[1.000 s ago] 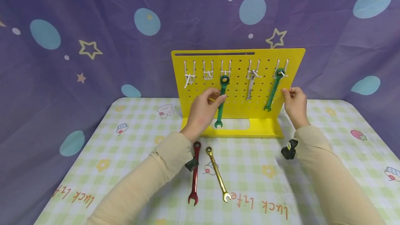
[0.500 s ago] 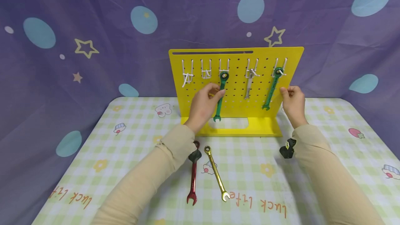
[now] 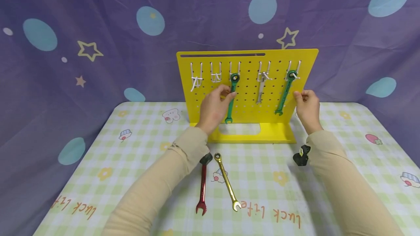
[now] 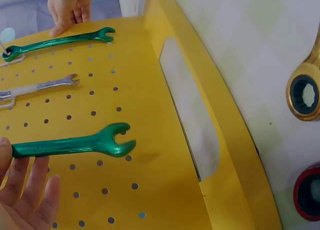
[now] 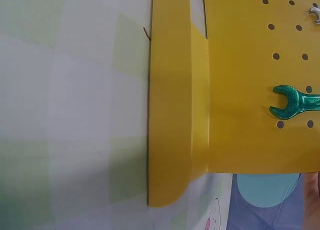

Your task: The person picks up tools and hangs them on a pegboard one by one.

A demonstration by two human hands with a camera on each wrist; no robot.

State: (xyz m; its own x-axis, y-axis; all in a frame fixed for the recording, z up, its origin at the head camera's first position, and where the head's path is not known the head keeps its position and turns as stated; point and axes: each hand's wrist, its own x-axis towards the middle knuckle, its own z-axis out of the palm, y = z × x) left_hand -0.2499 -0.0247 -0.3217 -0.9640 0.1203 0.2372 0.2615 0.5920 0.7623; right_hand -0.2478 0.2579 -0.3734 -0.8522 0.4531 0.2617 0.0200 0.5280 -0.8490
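My left hand (image 3: pixel 213 110) pinches a green ratchet wrench (image 3: pixel 230 110) by its upper shaft, ring end up. The ring is at the third white hook (image 3: pixel 230 67) from the left; I cannot tell whether it is on the hook. In the left wrist view the wrench's open end (image 4: pixel 117 140) points toward the board's base. With thumb and fingers, my right hand (image 3: pixel 309 110) grips the right edge of the yellow pegboard (image 3: pixel 246 117). Just left of that hand, another green wrench (image 3: pixel 284 95) hangs on the far-right hook, and a silver wrench (image 3: pixel 261 92) hangs on the hook beside it.
A red wrench (image 3: pixel 203 188), its top hidden by the left wrist's black camera (image 3: pixel 206 158), lies on the checked tablecloth (image 3: pixel 147 166). Beside it lies a gold wrench (image 3: pixel 226 181). Two hooks (image 3: pixel 216 73) at the board's left carry no wrench. A purple curtain (image 3: pixel 108 10) hangs behind.
My left hand has raised the green wrench, bringing its ring up to the third hook and slightly left. The right hand keeps its grip on the board's edge. The view has shifted slightly.
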